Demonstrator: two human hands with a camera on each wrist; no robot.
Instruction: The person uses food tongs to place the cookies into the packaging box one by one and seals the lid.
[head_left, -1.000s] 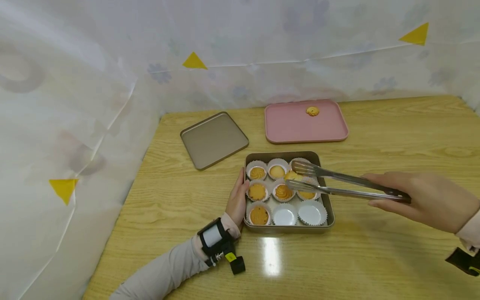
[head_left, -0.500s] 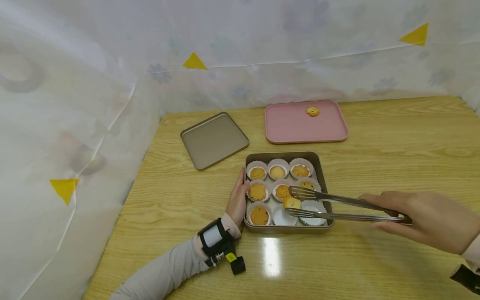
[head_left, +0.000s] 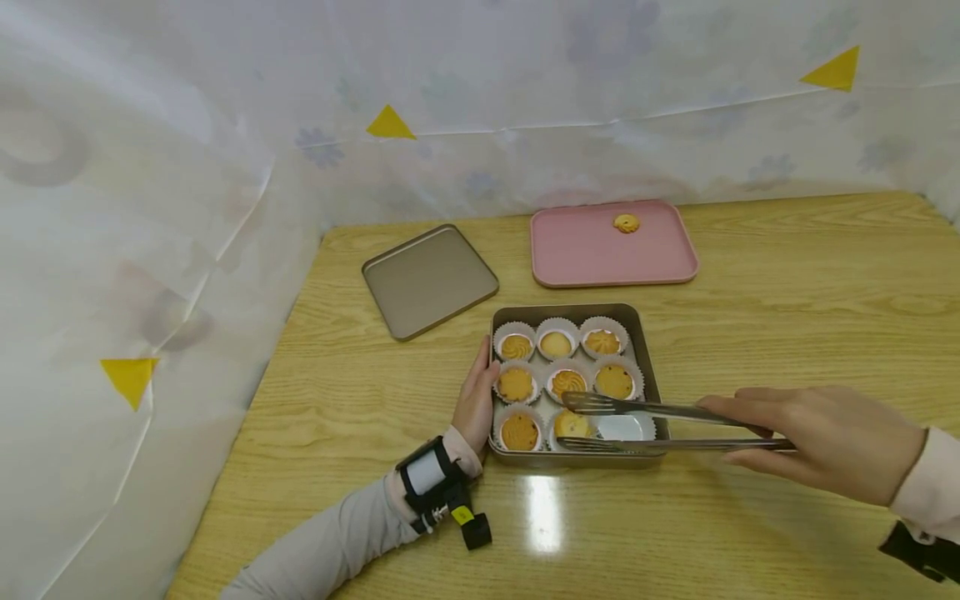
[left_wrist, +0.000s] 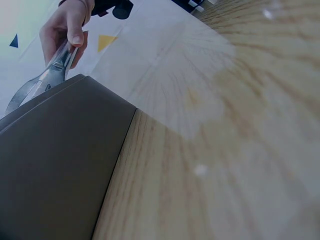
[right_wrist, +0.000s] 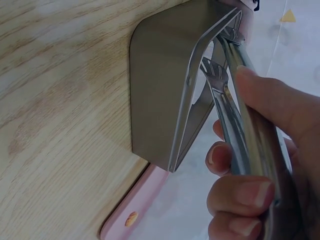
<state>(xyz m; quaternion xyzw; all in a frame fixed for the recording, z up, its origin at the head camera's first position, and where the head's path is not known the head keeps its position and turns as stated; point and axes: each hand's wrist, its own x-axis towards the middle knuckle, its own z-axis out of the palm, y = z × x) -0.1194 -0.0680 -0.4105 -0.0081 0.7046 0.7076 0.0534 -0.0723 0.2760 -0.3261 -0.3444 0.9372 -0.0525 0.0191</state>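
My right hand holds metal tongs, also seen in the right wrist view, where fingers and thumb wrap their arms. The tongs' slotted tips stand apart on either side of a yellow cookie, which lies in the front-middle paper cup of a brown metal tin. Beside it, the front-right paper cup holds no cookie. Cookies sit in the other cups. At the tin's left side my left hand grips the wall, thumb over the rim. The left wrist view shows the tin's side but not this hand.
Behind the tin lies a pink tray with a single cookie on it. A flat brown lid rests at the back left of the wooden table. White sheeting hangs along the back and left.
From the back right of the tin, the tongs have carried the yellow cookie toward me and left, to the front-middle cup. The tips have spread. My left hand and the tin have stayed put.
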